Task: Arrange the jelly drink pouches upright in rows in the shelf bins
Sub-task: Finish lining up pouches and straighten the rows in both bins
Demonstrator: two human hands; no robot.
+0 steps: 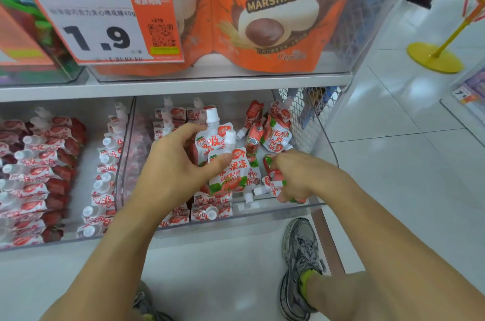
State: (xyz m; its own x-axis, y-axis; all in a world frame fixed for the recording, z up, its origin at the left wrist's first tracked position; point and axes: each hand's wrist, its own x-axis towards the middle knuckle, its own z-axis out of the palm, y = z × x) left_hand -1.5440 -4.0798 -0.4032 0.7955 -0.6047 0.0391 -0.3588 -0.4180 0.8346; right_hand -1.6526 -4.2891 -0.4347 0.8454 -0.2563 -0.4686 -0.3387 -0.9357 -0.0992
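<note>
Red-and-white strawberry jelly drink pouches with white caps fill two clear shelf bins. In the right bin [301, 209], my left hand [175, 163] grips two upright pouches [225, 160] together, caps up. My right hand [296, 176] is closed on another pouch [275, 184] lying low near the bin's front right, its cap pointing left. Several loose pouches [275, 131] lie jumbled at the bin's back right. Upright pouches [183, 113] stand in rows at the bin's back left and front. The left bin [86, 181] holds tidy rows of pouches [34, 173].
The shelf above carries orange marshmallow bags [265, 18] behind a clear front with a 1.9 price tag [102, 26]. A wire mesh panel [307, 115] closes the shelf's right end. My shoe [299, 263] stands on the white tiled floor; a yellow stand base [433, 58] sits far right.
</note>
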